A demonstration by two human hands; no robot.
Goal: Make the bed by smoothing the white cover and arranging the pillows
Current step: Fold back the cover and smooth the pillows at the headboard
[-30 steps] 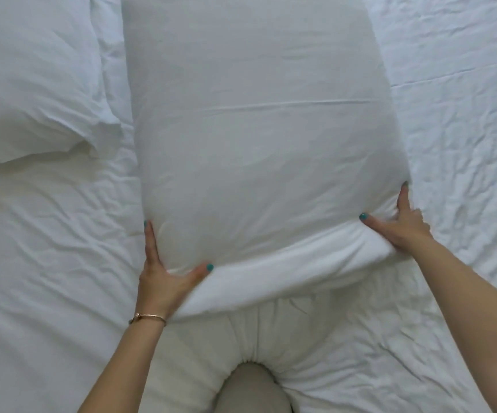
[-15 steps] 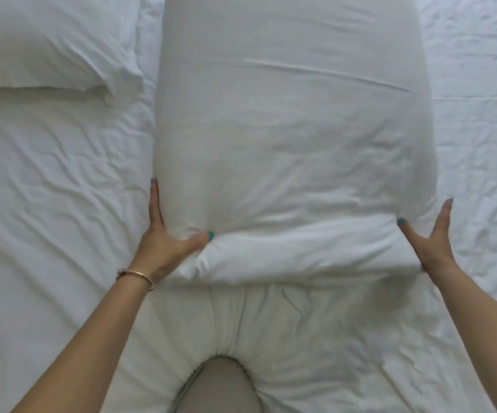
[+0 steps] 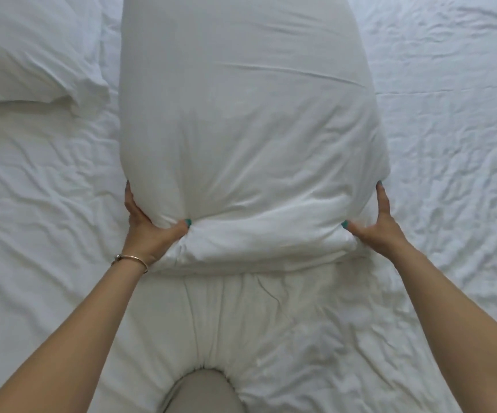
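I see my left hand [image 3: 148, 231] and right hand [image 3: 381, 225] gripping the near corners of the plump white fabric pillow [image 3: 247, 129], thumbs pinching. Its long axis points away from me, between a second white pillow [image 3: 32, 52] and the wrinkled white cover [image 3: 455, 174] underneath.

We see the big pillow [image 3: 241, 138] standing more squarely in front of us now than a second ago, when it leaned to the left. The left hand [image 3: 148, 231] presses its thumb deeper into the near corner, bunching the cloth. The right hand [image 3: 381, 228] now lies flat along the pillow's right side, with its thumb dug into the folded end.
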